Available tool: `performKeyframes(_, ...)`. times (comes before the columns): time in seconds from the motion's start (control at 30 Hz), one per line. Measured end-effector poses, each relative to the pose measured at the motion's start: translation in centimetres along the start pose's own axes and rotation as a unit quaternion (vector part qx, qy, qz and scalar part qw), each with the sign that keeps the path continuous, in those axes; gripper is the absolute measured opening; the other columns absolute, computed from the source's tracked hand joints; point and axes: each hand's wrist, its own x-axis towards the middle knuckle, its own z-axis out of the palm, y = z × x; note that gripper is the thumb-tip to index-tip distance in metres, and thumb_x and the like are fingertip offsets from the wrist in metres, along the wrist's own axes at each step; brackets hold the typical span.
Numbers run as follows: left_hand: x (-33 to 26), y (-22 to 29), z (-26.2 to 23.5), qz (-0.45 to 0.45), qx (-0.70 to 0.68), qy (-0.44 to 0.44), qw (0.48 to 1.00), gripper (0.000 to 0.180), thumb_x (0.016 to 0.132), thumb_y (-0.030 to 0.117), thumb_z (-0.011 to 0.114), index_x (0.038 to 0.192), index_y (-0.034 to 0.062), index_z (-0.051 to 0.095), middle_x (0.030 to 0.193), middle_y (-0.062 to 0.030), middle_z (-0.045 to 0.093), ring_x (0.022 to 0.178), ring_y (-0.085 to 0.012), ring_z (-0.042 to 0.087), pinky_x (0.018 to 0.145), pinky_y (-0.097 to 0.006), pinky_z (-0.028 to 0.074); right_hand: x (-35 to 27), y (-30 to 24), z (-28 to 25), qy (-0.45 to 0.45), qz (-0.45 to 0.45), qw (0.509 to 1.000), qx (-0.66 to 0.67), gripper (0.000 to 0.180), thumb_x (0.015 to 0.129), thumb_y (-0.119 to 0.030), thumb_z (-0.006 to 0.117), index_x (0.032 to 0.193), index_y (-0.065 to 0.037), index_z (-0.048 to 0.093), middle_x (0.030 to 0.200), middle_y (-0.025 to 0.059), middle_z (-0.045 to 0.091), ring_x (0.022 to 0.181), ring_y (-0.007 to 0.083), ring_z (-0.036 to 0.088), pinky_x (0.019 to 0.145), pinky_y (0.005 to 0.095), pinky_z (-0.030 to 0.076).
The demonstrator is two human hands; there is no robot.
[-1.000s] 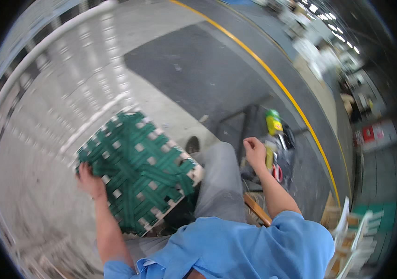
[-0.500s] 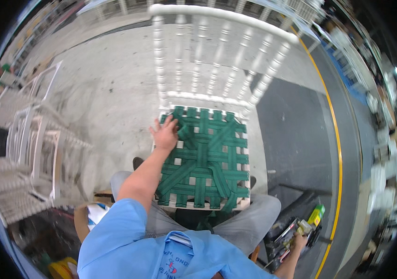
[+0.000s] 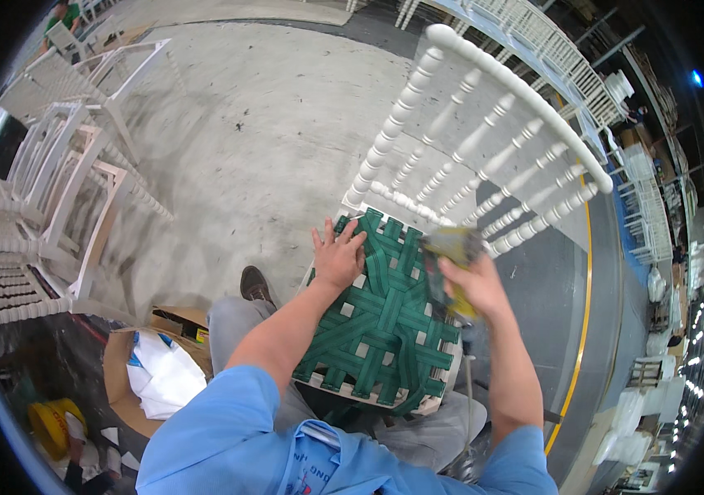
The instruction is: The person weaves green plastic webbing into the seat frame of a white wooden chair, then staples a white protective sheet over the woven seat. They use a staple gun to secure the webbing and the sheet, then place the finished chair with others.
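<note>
A white chair (image 3: 488,157) with a turned-spindle back stands between my knees, its seat criss-crossed with green webbing straps (image 3: 393,305). My left hand (image 3: 339,257) lies with fingers spread on the webbing at the seat's back left corner. In my right hand (image 3: 475,285) is a yellow-and-black staple gun (image 3: 455,247), blurred by motion, above the right side of the seat. My fingers wrap its grip, and its nose cannot be made out. A thin pale hose (image 3: 470,379) runs down below it.
Several white chairs (image 3: 80,190) are stacked at the left. Near my left knee sits an open cardboard box (image 3: 121,388) with white paper (image 3: 166,379) in it. A yellow container (image 3: 55,421) lies at the lower left. A yellow floor line (image 3: 580,346) runs along the right.
My right hand has come up from the tools at the lower right to the seat, bringing the staple gun. The view has turned, and my left hand stays at the seat's back left corner.
</note>
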Motion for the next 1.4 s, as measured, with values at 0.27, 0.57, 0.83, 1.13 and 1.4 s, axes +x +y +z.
performKeyframes(0.27, 0.3, -0.3, -0.1, -0.023, -0.027, -0.008, 0.999, 0.040, 0.093, 0.027, 0.063, 0.133, 0.0251, 0.067, 0.158, -0.0012, 0.048, 0.152, -0.0493, 0.027, 0.119, -0.073, 0.019, 13.3, 2.6, 8.5, -0.033, 0.081, 0.994, -0.070, 0.033, 0.096, -0.027, 0.075, 0.111, 0.000, 0.066, 0.089, 0.0068, 0.070, 0.055, 0.0134, 0.061, 0.048, 0.0311, 0.050)
performKeyframes(0.57, 0.5, -0.5, -0.3, -0.025, -0.038, 0.011, 0.999, 0.041, 0.088, 0.025, 0.064, 0.129, 0.0213, 0.068, 0.155, -0.0019, 0.051, 0.149, -0.0497, 0.032, 0.118, -0.073, 0.021, 15.3, 3.9, 9.4, -0.017, 0.085, 0.993, -0.082, 0.026, 0.096, -0.025, 0.073, 0.104, -0.001, 0.069, 0.084, 0.0051, 0.069, 0.051, 0.0129, 0.059, 0.046, 0.0305, 0.048)
performKeyframes(0.83, 0.0, -0.9, 0.3, -0.008, -0.069, 0.055, 0.996, 0.031, 0.086, 0.019, 0.064, 0.115, 0.0170, 0.075, 0.137, 0.0046, 0.067, 0.148, -0.0430, 0.038, 0.116, -0.073, 0.024, 15.4, 3.9, 9.8, -0.040, 0.095, 0.992, -0.070, 0.023, 0.097, -0.023, 0.073, 0.100, 0.000, 0.069, 0.082, 0.0052, 0.069, 0.051, 0.0122, 0.058, 0.044, 0.0297, 0.046)
performKeyframes(1.13, -0.2, -1.4, 0.8, -0.009, -0.113, 0.074, 0.991, 0.021, 0.083, 0.021, 0.066, 0.097, 0.0140, 0.079, 0.117, 0.0017, 0.076, 0.143, -0.0423, 0.045, 0.114, -0.070, 0.030, 15.6, 3.7, 10.3, -0.063, 0.094, 0.989, -0.091, 0.029, 0.094, -0.024, 0.077, 0.101, 0.003, 0.068, 0.079, 0.0062, 0.069, 0.051, 0.0128, 0.060, 0.044, 0.0306, 0.046)
performKeyframes(1.4, -0.2, -1.4, 0.6, -0.013, -0.112, 0.089, 0.990, 0.021, 0.081, 0.020, 0.065, 0.094, 0.0120, 0.079, 0.115, 0.0007, 0.077, 0.142, -0.0422, 0.046, 0.112, -0.062, 0.035, 15.2, 4.1, 10.7, -0.052, 0.077, 0.986, -0.138, 0.029, 0.092, -0.024, 0.079, 0.093, 0.004, 0.069, 0.067, 0.0061, 0.065, 0.048, 0.0139, 0.059, 0.043, 0.0316, 0.047)
